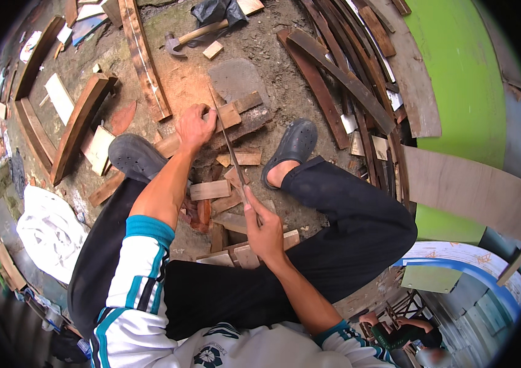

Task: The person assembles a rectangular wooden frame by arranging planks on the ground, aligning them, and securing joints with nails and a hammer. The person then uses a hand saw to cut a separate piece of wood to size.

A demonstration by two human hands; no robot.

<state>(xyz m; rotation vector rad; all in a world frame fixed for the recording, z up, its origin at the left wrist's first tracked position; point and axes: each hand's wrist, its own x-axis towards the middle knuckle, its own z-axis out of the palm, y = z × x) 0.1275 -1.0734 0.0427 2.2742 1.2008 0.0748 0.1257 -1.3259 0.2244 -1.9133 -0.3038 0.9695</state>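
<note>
My right hand (264, 229) is closed round the handle end of a handsaw (230, 147), whose narrow blade is seen nearly edge-on. The blade slants away from me and crosses a light wooden strip (167, 146). My left hand (196, 127) is closed on that strip, just left of the blade, its fingers partly hidden. Beyond the blade, a short wood piece (248, 101) lies in line with the strip, over a dark wooden block (245, 127). Several cut wood blocks (210, 190) lie on the ground between my legs.
A claw hammer (196, 35) lies beyond my hands near a black plastic bag (219, 13). Long dark boards (340, 80) are piled at right, with a green panel (457, 80) behind. Curved beams (79, 126) and a white sack (52, 232) are at left. Another person (405, 331) sits at lower right.
</note>
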